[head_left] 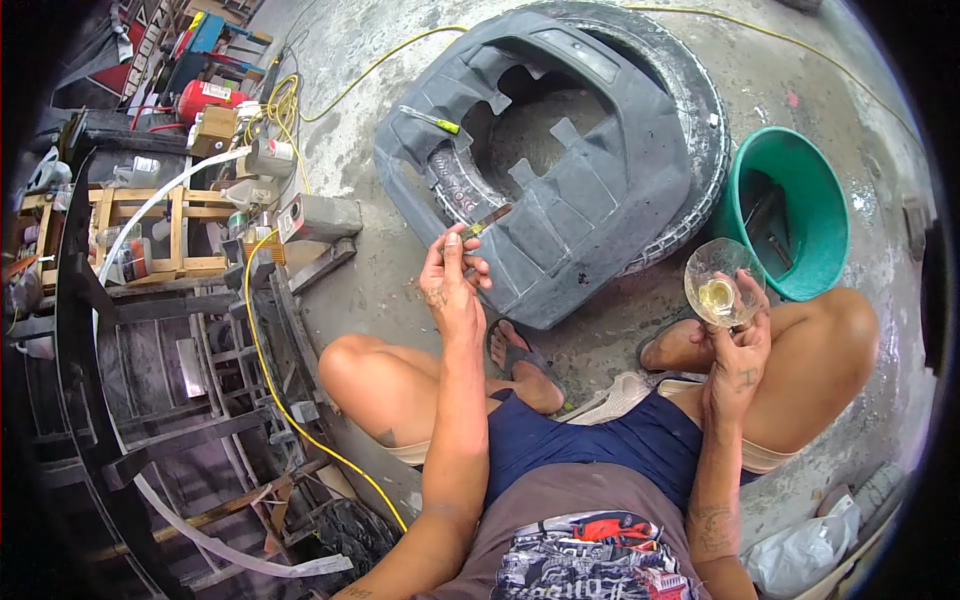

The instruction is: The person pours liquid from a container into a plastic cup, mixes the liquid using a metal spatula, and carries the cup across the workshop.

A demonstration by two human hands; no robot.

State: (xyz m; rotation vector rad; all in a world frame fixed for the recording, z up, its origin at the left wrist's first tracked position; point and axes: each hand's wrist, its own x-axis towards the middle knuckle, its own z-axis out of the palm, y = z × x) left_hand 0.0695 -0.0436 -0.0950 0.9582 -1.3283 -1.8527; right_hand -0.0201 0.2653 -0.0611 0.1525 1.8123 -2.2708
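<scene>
My left hand [455,285] pinches a small thin tool [487,221] with a dark, yellowish blade-like end; I cannot tell its exact kind. Its tip points at the large grey plastic panel [560,225], close to or touching the surface. This panel lies tilted on a tyre [705,150], and its big cut-out shows the tyre underneath. Low in my right hand [740,345] is a clear cup [705,262] with a little pale amber liquid at the bottom. A tool with a yellow-green handle [446,126] rests on the panel's left side.
A green bucket [745,190] with tools inside stands right of the tyre. To the left are a metal frame [75,310], a wooden pallet [180,215], several cans and bottles, and a red tank [205,98]. A yellow cord [255,340] runs along the floor.
</scene>
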